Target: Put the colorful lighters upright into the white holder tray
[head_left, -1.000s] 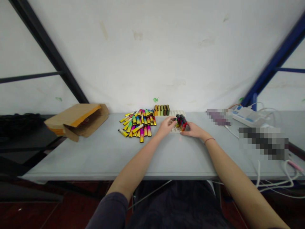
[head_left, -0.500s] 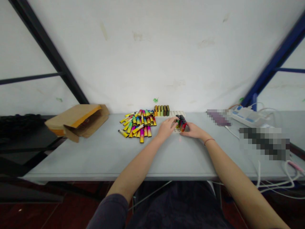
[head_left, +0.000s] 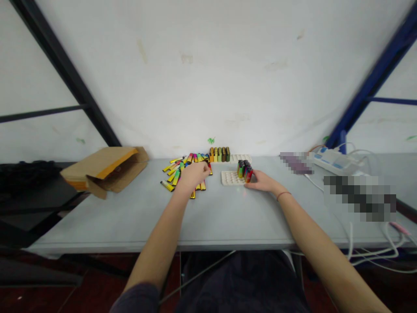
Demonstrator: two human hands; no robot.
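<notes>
My left hand [head_left: 194, 174] is over a loose pile of shiny, multicoloured lighters [head_left: 177, 177], its fingers curled together. Whatever they may hold is hidden. My right hand [head_left: 264, 181] grips the right end of a white tray [head_left: 229, 178] with small holes, its thumb at the front corner. Several lighters [head_left: 245, 170] with dark tops stand upright in the tray's right part, close against my right fingers. The left part of that tray shows bare holes.
Behind, by the wall, a second white tray [head_left: 241, 158] carries rows of upright lighters [head_left: 220, 154] on its left. An opened cardboard box [head_left: 104, 167] lies at the left. On the right are a power strip [head_left: 332, 161], white cables [head_left: 374, 256] and blurred-out items.
My left hand has moved left from the near tray to the pile, uncovering the tray's left part. My right hand has stayed at the tray. The view has shifted slightly.
</notes>
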